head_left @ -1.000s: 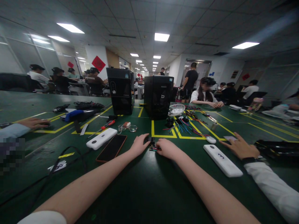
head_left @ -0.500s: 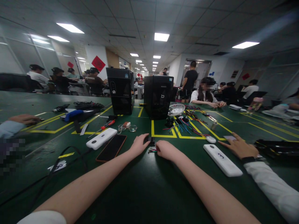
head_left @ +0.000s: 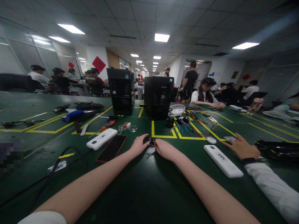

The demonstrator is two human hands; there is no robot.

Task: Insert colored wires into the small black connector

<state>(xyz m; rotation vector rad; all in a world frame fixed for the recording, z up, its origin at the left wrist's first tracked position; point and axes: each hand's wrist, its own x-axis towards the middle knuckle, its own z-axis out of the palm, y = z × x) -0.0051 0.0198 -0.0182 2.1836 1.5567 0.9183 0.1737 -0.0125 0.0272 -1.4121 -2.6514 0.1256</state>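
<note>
My left hand (head_left: 140, 142) is closed on a small black part (head_left: 151, 140) just above the green table; its exact kind is too small to make out. Facing it, my right hand (head_left: 165, 147) pinches a short bit of wire, whose red end (head_left: 152, 144) shows at the fingertips and meets or nearly meets the black part. The fingers hide most of the wire. A dark phone with an orange edge (head_left: 112, 148) lies to the left of my left hand.
Two black computer towers (head_left: 121, 93) stand ahead. A white power bank (head_left: 101, 139) lies left, another (head_left: 223, 161) right. Loose coloured wires (head_left: 183, 125) and a white basket (head_left: 177, 109) sit beyond my right hand. Another person's hand (head_left: 245, 147) rests at the right.
My right hand's wire ends have moved up from below the black part to beside it. Another person's hand at the far left has left the view, baring a dark rod-like thing there.
</note>
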